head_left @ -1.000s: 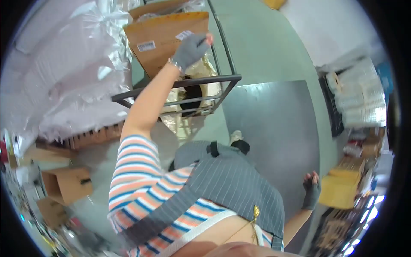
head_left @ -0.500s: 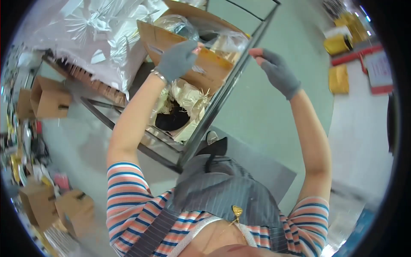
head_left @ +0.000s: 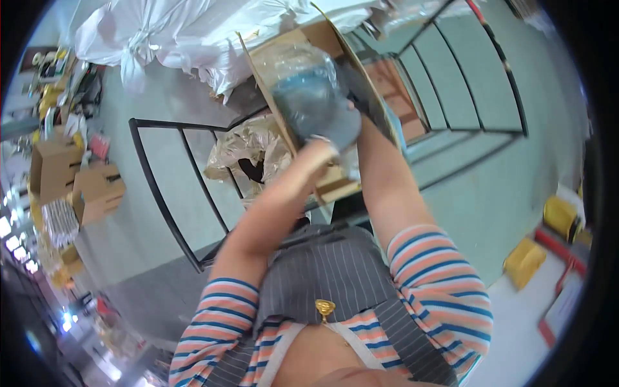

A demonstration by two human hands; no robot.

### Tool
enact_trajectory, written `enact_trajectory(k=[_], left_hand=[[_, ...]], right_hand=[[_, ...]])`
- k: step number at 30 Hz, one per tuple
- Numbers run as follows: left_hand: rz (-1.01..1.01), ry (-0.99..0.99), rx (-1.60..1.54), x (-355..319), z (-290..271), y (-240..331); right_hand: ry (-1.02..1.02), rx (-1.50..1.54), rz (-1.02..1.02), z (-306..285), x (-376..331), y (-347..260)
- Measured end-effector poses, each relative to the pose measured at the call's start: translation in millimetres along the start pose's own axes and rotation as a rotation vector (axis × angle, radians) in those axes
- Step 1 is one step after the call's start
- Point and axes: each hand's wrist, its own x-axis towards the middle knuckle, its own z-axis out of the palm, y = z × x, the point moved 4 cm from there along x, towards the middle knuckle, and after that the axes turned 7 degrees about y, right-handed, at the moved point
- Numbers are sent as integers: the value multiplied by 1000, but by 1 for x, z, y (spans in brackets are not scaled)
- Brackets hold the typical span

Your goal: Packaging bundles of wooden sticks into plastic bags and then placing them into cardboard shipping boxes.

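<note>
1. The left hand (head_left: 342, 122), in a grey glove with bare fingertips, is over the open cardboard box (head_left: 322, 40). It is blurred; I cannot tell how far its fingers are open or whether they grip anything.
2. The right hand (head_left: 361, 93) reaches into the same box, just beyond and to the right of the left hand. It is dim and partly covered, so its opening and hold cannot be told.
3. The clear plastic bag (head_left: 302, 80), with something bluish in it, lies in the box, beyond and to the left of the left hand.
4. To the left of the left hand, beside the box, is a crumpled pale sack (head_left: 219, 155) with a black thing (head_left: 251, 169) showing in its opening.
5. A black metal rack (head_left: 166, 200) extends on both sides of the hands.
6. Beyond the hands and leftward are big white wrapped bundles (head_left: 193, 39).
7. Well to the right of the right hand is a yellow package (head_left: 525, 261).
</note>
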Motion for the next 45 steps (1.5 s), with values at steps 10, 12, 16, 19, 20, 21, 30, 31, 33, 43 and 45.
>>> enact_trajectory(k=[10, 12, 16, 19, 20, 21, 30, 31, 33, 43, 45], left_hand=[[-1039, 318, 35, 21, 145, -189], [-1028, 298, 9, 19, 132, -149], [-1073, 467, 2, 30, 95, -113], [-980, 409, -189, 32, 108, -179], [-980, 415, -196, 37, 107, -187], [-972, 358, -163, 43, 108, -192], [-504, 492, -258, 40, 62, -156], [-397, 549, -221, 45, 61, -161], [-548, 579, -289, 33, 48, -178], [-142, 103, -1349, -166, -140, -25], [248, -115, -1766, -210, -165, 12]], right_hand=[[-369, 221, 230, 79, 17, 13], [-438, 237, 252, 54, 0, 11], [-489, 264, 241, -2, -11, -10], [-249, 331, 98, 30, -8, 19], [-455, 466, 291, 45, 3, 25], [-660, 597, 486, 57, 6, 30], [-600, 775, 275, -28, 5, -43], [-662, 914, 474, -12, 7, -35], [-585, 779, 357, -53, -15, -86], [-318, 697, -303, -326, -188, -258], [-212, 833, -268, -385, -254, -263]])
